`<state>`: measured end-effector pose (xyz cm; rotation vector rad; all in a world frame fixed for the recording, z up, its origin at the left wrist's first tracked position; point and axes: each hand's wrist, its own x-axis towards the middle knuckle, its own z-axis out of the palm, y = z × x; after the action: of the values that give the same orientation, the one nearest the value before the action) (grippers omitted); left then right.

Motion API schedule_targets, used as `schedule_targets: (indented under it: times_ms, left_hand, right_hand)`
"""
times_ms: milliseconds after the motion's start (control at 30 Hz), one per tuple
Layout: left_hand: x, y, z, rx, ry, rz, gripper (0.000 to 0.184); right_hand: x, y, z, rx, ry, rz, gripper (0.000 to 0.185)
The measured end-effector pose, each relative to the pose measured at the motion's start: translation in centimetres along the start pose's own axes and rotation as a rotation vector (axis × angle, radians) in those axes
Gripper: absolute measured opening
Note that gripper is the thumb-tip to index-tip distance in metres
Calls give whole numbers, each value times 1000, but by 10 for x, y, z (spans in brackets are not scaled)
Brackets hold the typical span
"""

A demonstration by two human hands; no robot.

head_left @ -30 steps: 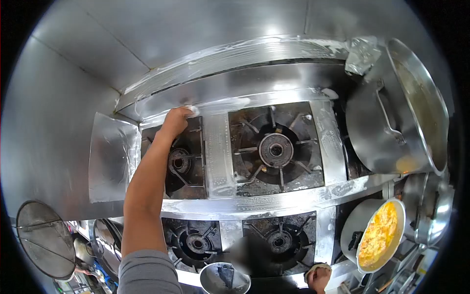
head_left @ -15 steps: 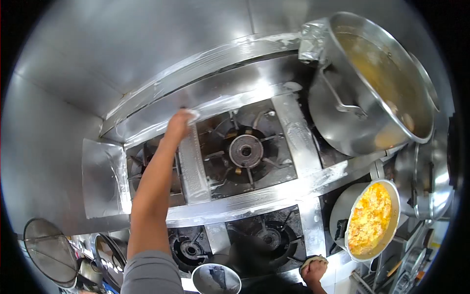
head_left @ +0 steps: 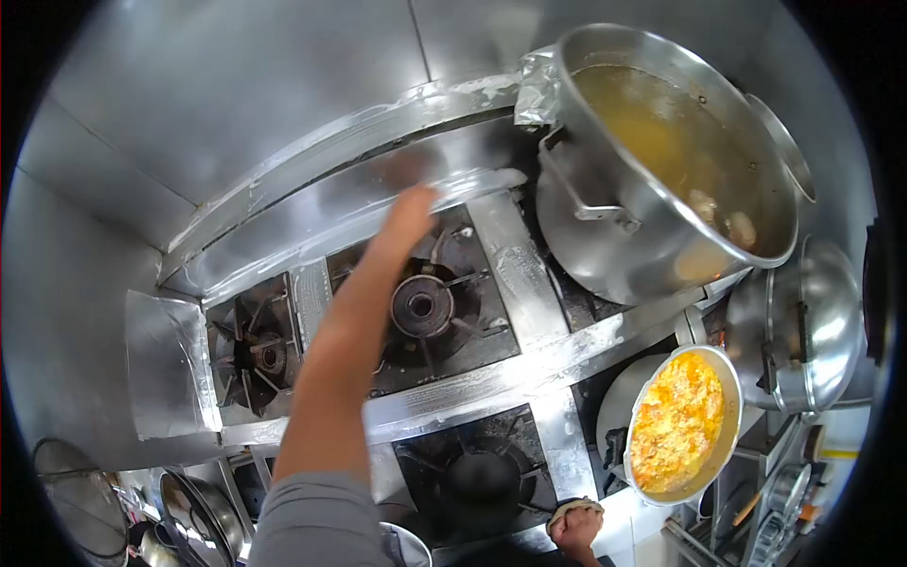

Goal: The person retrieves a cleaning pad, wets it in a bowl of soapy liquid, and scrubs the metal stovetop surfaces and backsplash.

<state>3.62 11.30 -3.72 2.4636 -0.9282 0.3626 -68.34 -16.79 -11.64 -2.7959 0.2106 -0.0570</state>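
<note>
My left hand [head_left: 412,210], blurred by motion, is at the soapy metal ledge [head_left: 331,244] behind the back burners; what its fingers hold is too smeared to make out. Below the forearm lies the middle back burner [head_left: 422,304]. At the bottom, my right hand [head_left: 578,527] is closed on a pale cloth [head_left: 567,510] at the stove's front edge. White suds streak the metal strips [head_left: 515,269] between the burners.
A large stockpot [head_left: 605,246] of yellowish liquid stands at the back right. Nearer are a pot of orange-yellow food [head_left: 678,425] and a lidded pan [head_left: 817,326]. A metal bowl [head_left: 408,546] sits at the bottom, and a round strainer [head_left: 80,501] hangs at the left.
My left hand has slid to the right along the back ledge, from the left burner to the middle one. The view has shifted right. My right hand stays closed on the cloth.
</note>
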Motion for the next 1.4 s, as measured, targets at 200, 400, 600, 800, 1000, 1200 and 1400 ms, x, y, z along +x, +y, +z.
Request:
schedule_targets:
  times_ms: [200,400,600,800,1000,1200,1400]
  left_hand:
    - [-80,54,-133,27,337,-393,43]
    - [82,93,-40,438,326,458,34]
    - [24,15,-49,645,34,593,33]
    - [73,60,-41,639,125,592,32]
    - [66,48,-27,716,192,558,35]
    - [59,69,-59,773,122,463,40]
    - [82,73,-42,774,63,572,38]
  right_hand:
    - [-1,-2,1,52,91,-9,23]
    - [1,-5,-4,65,63,-18,20]
    - [28,-26,-46,32,-131,49,12]
    - [7,-5,-4,29,50,2,21]
    - [29,-24,-40,45,-57,35,10]
    - [24,-18,-34,163,9,31,18]
    - [-11,10,0,466,-317,236,19]
